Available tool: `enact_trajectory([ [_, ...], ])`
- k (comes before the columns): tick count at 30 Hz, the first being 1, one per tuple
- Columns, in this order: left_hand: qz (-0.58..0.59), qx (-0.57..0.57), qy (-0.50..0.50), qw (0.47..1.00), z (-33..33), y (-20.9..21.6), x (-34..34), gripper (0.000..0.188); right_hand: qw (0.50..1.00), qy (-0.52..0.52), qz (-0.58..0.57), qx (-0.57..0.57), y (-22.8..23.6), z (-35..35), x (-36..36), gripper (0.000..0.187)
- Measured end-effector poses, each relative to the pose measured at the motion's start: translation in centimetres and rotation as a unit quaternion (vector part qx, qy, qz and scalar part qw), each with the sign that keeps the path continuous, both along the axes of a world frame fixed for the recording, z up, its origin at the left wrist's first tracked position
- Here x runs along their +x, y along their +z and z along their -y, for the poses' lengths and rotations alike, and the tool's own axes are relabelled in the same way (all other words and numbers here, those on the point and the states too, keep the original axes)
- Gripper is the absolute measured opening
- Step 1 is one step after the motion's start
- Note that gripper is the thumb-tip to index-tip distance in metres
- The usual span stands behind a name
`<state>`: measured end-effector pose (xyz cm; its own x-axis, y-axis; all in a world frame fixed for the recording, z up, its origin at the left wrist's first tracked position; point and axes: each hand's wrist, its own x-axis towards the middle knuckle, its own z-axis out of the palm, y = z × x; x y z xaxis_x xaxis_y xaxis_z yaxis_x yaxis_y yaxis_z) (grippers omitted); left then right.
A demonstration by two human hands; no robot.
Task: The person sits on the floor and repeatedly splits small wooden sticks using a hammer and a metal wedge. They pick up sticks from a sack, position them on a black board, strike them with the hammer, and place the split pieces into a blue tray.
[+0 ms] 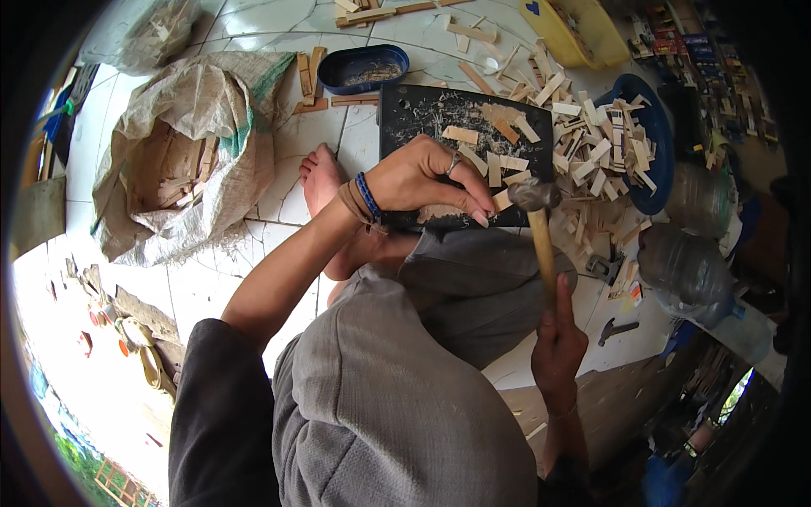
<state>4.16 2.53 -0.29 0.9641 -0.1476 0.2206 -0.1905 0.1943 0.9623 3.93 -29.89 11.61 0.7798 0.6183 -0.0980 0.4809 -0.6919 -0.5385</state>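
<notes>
My right hand (559,346) is wrapped round the wooden handle of a hammer (543,241). The hammer's metal head is over the near right part of a scratched black board (404,139). Close to the head, my left hand (431,177) has its thumb and fingers pinched at the end of a small pale wood piece (503,201). The hammer head covers part of that piece. Whether a nail is between the fingertips is too small to tell. Several loose wood pieces (460,134) lie on the board, with a ragged brown patch near its front edge.
Right of the board, wood pieces heap over a blue basin (661,152). A yellow tub (562,38) and an oval blue tray (365,69) stand farther back. An open woven sack (190,110) with wood scraps sits left. A second hammer (618,329) and clear plastic bottles (684,266) are right.
</notes>
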Motion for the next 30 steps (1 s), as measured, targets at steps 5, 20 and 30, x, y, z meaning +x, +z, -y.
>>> enact_trajectory([
  [5, 0.045, 0.013, 0.011, 0.999, -0.1, -0.3, 0.2, 0.016, 0.994, 0.098, 0.043, 0.011, -0.7, 1.6, 0.0, 0.06],
  [20, 0.032, 0.002, 0.011, 0.999, 0.1, -0.4, -0.1, 0.019, 0.977, 0.106, 0.175, 0.066, -1.5, 2.6, -0.7, 0.06],
  [30, 0.004, 0.011, 0.007, 1.0, 0.1, 0.0, -0.3, 0.014, 0.989, 0.066, 0.121, 0.046, -2.6, 2.1, -0.9, 0.057],
])
